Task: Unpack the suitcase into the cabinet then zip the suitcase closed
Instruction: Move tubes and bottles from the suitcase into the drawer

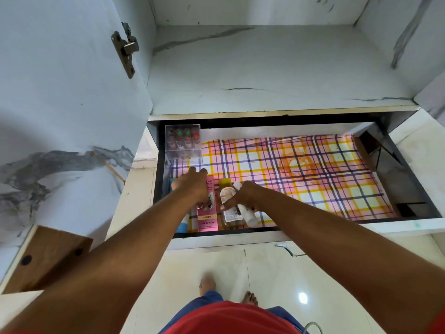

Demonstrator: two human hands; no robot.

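Right hand (243, 196) clamps the amber clear-plastic bottle (228, 208) and white tube (248, 213): light, rigid, probably slick, best held mid-body; left hand (195, 186) presses the pink carton (207, 213), grip unclear.

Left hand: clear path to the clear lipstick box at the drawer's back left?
Probably yes. The left hand sits just in front of the lipstick box, nothing lies between them, and the drawer is open above it.

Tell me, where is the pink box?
The pink box lies in the drawer's front left corner, under the left hand, beside the yellow-capped bottle.
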